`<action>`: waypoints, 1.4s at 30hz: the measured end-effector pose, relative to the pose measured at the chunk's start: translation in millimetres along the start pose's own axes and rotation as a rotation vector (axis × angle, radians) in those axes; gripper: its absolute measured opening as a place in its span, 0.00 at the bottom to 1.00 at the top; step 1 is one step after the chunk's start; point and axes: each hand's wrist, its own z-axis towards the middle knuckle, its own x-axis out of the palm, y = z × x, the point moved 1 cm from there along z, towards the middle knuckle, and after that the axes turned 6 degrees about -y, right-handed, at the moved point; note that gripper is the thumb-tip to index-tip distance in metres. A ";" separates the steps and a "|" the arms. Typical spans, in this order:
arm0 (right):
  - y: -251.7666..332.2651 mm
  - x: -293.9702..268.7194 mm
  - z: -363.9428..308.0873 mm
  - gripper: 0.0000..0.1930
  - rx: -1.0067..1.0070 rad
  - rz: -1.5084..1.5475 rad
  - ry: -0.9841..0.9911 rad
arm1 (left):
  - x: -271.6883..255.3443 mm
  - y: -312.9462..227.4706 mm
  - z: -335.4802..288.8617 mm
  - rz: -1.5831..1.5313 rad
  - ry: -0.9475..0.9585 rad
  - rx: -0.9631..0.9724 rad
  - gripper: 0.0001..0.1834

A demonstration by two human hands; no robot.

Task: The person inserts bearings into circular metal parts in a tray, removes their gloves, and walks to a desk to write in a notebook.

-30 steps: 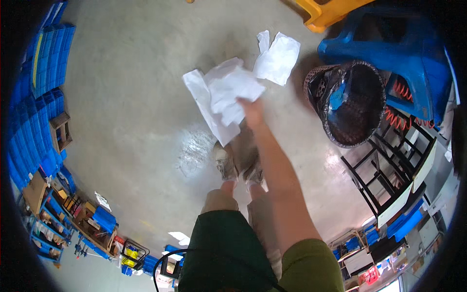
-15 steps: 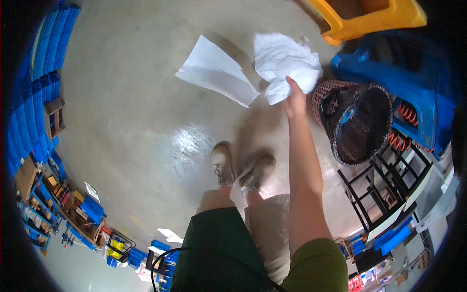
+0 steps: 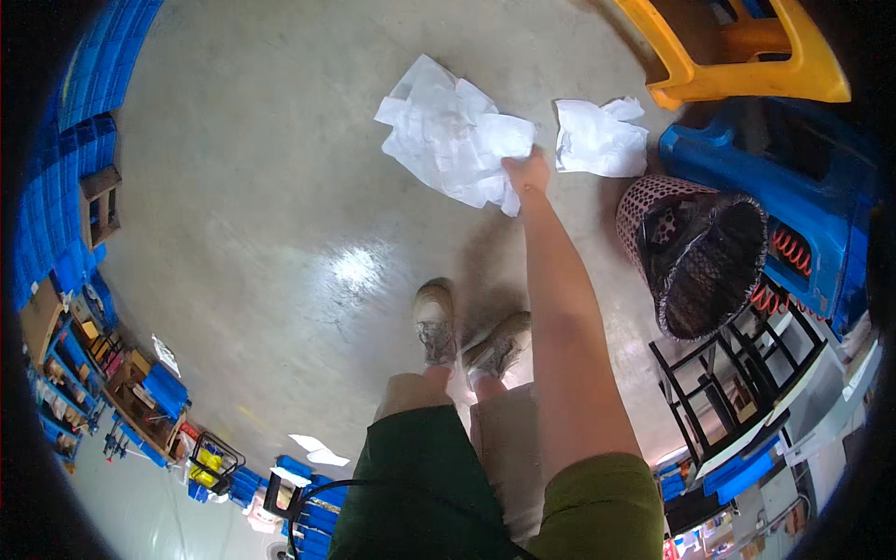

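Note:
My right hand [image 3: 528, 174] is closed on the near right edge of a crumpled white paper sheet [image 3: 457, 131]. That sheet lies over a second white sheet [image 3: 420, 82] on the floor, and their edges are hard to tell apart. A smaller creased piece of white paper [image 3: 600, 140] rests on the floor just right of the hand, apart from it. Further right stands a pinkish perforated waste bin [image 3: 642, 201] lined with a dark bag [image 3: 714, 266]. My left hand is out of view.
A blue plastic stool [image 3: 695, 140] stands behind the bin, with a yellow plastic stool [image 3: 728, 79] beyond it. Black metal frames [image 3: 728, 383] are at the right. Stacked blue bins [image 3: 89, 84] line the left side. My shoes [image 3: 435, 322] are on the grey floor [image 3: 252, 187].
My right hand has moved left with the crumpled sheet, which now covers most of the flat sheet. The smaller piece of paper on the right has come into plain sight.

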 end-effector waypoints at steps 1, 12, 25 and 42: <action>0.9 2.9 -3.1 0.40 0.005 -0.006 0.007 | 0.1 0.7 1.0 -0.002 0.004 -0.009 0.24; -74.0 -72.7 60.4 0.24 0.451 0.442 -0.530 | 4.2 -16.3 27.6 0.064 0.050 0.033 0.24; 41.9 -364.7 -247.1 0.17 0.296 0.804 0.168 | 89.6 -7.7 -119.8 0.437 0.287 0.203 0.25; 78.2 -818.9 -151.5 0.26 0.076 1.213 -0.009 | 491.4 -147.4 -205.8 0.692 0.456 1.027 0.46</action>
